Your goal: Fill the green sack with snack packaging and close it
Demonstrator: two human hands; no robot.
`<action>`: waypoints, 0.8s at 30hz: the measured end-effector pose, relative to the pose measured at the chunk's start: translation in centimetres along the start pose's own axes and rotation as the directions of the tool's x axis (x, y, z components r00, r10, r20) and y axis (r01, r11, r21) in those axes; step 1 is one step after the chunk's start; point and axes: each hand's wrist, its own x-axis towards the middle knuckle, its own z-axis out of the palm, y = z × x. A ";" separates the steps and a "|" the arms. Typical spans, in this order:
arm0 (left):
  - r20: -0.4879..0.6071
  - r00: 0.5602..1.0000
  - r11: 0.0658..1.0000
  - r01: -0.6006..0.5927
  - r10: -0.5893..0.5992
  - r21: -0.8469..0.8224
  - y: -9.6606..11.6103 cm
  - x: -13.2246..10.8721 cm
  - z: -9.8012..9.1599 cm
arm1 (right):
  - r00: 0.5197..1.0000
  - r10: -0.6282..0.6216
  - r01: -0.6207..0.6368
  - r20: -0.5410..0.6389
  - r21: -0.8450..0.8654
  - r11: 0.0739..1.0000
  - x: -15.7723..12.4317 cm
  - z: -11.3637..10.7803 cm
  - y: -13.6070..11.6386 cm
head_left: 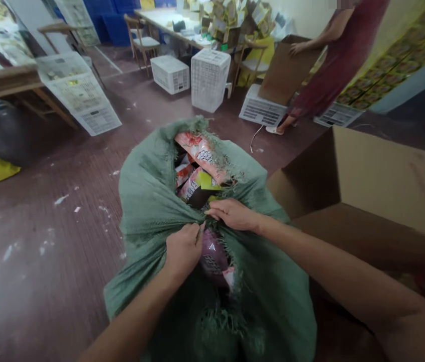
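Observation:
A large green woven sack (148, 176) stands in front of me, its frayed mouth partly parted. Printed packets show inside: a pink-orange packet (201, 153) near the top, a pink and yellow one (197, 186) under it, and a purple packet (212, 254) lower down. My left hand (186, 246) is closed on the left edge of the sack's mouth. Close beside it, my right hand (233, 213) is closed on the opposite edge. The two hands pull the edges near each other at the middle of the opening, with packets visible above and below them.
An open cardboard box (386, 181) stands at the right, close to the sack. White plastic crates (210, 80) sit on the floor ahead. A person in a red garment (348, 55) holds a cardboard box (288, 68) there. A heaped table (163, 20) and a chair (144, 42) are farther back.

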 end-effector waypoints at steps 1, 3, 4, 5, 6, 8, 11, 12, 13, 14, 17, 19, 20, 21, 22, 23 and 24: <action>-0.048 0.999 1.000 -0.009 0.010 0.019 -0.2 0.0 0.3 | 1.000 0.007 -0.006 -0.011 0.038 0.999 0.3 0.0 0.3; -0.145 0.989 0.999 -0.016 0.021 0.038 -0.3 0.1 0.5 | 0.998 0.031 -0.023 -0.057 0.139 0.990 0.9 -0.1 0.6; -0.190 0.981 0.998 -0.023 0.034 0.059 -0.2 0.2 0.4 | 0.996 0.048 -0.032 -0.078 0.199 0.979 1.0 -0.1 0.7; -0.228 0.972 0.995 -0.039 0.060 0.097 0.0 0.3 0.1 | 0.994 0.067 -0.042 -0.086 0.266 0.963 1.2 -0.2 0.7; -0.260 0.961 0.987 -0.060 0.097 0.147 0.3 0.4 -0.3 | 0.993 0.085 -0.052 -0.083 0.335 0.941 1.2 -0.3 0.7; -0.314 0.932 0.965 -0.108 0.181 0.238 1.1 0.7 -1.3 | 0.993 0.108 -0.076 -0.041 0.473 0.878 1.1 -0.7 0.5; -0.374 0.892 0.964 -0.196 0.252 0.183 2.7 1.6 -2.7 | 0.994 0.107 -0.104 0.035 0.642 0.760 0.5 -1.2 0.1; -0.387 0.894 0.974 -0.208 0.226 0.088 3.2 1.9 -3.0 | 0.993 0.105 -0.107 0.045 0.685 0.720 0.2 -1.3 -0.1; -0.378 0.910 0.977 -0.205 0.172 -0.050 3.7 2.2 -3.2 | 0.993 0.104 -0.105 0.047 0.723 0.683 -0.1 -1.3 -0.2; -0.331 0.940 0.958 -0.168 0.085 -0.232 4.0 2.5 -3.2 | 0.994 0.105 -0.101 0.043 0.754 0.650 -0.3 -1.2 -0.3; 0.065 0.979 0.612 0.172 -0.193 -0.772 4.7 2.8 -3.0 | 0.994 0.098 -0.091 0.043 0.814 0.574 -1.0 -1.0 -0.4; 0.312 0.918 0.315 0.379 -0.243 -0.870 4.9 2.7 -3.0 | 0.994 0.083 -0.100 0.064 0.815 0.571 -1.3 -1.3 -0.7; 0.370 0.893 0.233 0.429 -0.256 -0.873 5.0 2.5 -3.2 | 0.995 0.071 -0.102 0.074 0.800 0.591 -1.4 -1.6 -1.0; 0.388 0.883 0.207 0.444 -0.264 -0.872 5.1 2.3 -3.5 | 0.995 0.049 -0.099 0.088 0.772 0.628 -1.5 -2.0 -1.4; 0.380 0.885 0.226 0.442 -0.271 -0.868 5.2 2.1 -3.8 | 0.995 0.017 -0.087 0.103 0.725 0.683 -1.5 -2.5 -1.8; 0.361 0.891 0.278 0.433 -0.274 -0.858 5.3 2.0 -4.1 | 0.992 -0.026 -0.061 0.121 0.660 0.749 -1.5 -3.1 -2.1; 0.339 0.900 0.346 0.421 -0.274 -0.838 5.4 1.8 -4.3 | 0.986 -0.081 -0.016 0.143 0.574 0.818 -1.4 -3.6 -2.4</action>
